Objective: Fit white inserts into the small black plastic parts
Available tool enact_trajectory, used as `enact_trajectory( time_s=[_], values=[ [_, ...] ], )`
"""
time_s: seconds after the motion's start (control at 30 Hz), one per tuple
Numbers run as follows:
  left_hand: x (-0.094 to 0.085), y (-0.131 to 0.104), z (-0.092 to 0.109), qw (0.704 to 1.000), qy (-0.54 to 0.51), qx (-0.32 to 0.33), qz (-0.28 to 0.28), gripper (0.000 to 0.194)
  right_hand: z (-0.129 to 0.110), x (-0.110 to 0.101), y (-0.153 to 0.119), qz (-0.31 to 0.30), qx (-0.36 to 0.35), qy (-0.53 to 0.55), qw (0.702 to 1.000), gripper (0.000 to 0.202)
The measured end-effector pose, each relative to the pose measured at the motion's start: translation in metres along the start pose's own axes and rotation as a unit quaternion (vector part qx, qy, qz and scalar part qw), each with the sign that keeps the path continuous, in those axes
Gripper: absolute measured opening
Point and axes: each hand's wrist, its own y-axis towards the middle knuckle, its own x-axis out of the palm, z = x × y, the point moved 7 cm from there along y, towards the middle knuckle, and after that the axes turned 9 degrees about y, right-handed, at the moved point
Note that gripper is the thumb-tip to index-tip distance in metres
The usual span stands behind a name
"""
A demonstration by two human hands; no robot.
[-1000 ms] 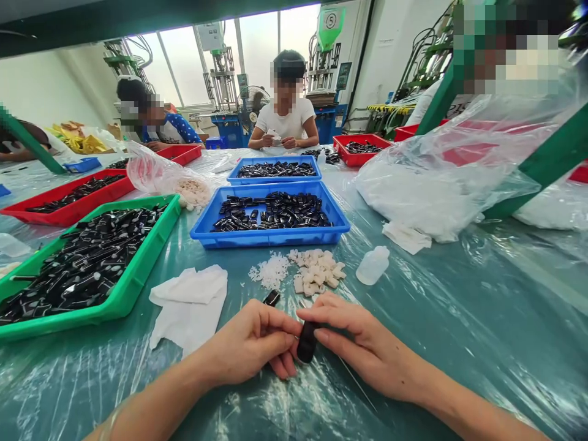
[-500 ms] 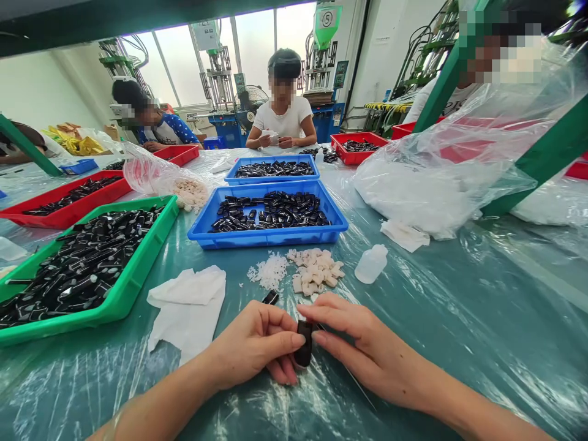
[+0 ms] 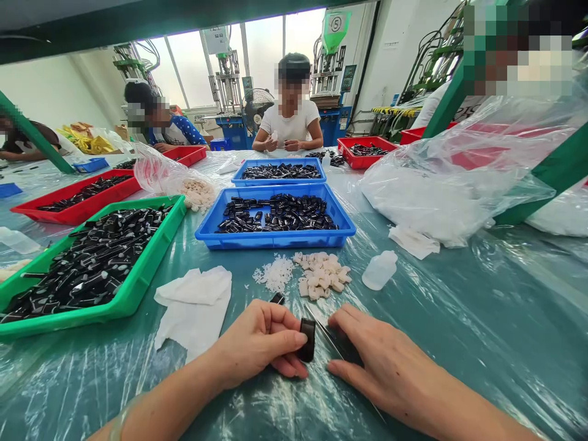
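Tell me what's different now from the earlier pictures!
The right hand let go of the small black piece and moved away to the right. The left hand still holds it. The bottle, cloth and trays stayed put.

Factory wkshop | hopper mach. (image 3: 335, 32) w/ no. 5 | parts trays (image 3: 275, 236) on long table | co-wkrs seated

Black piece (image 3: 307, 340): glossy, oblong, roughly upright, pinched in my left hand (image 3: 260, 344) toward the desk's (image 3: 275, 413) near edge. Slim metal tool (image 3: 327, 335): slanted at my right hand (image 3: 379, 356).
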Motion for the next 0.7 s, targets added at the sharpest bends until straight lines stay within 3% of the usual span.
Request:
enact_trajectory(
  time_s=[0.27,0.47,0.7],
  values=[
    [-0.001,0.0,0.001,1.0,0.0,-0.002,0.005,0.031,0.004,0.002,0.0,0.008,0.002,-0.015,1.0,0.008],
    [0.0,0.0,0.002,1.0,-0.004,-0.002,0.001,0.029,-0.02,-0.014,-0.003,0.1,-0.099,0.108,0.984,0.052],
    [0.004,0.002,0.0,1.0,-0.026,0.004,-0.013,0.03,-0.032,-0.015,0.002,0.092,-0.134,0.202,0.966,0.05]
  ],
)
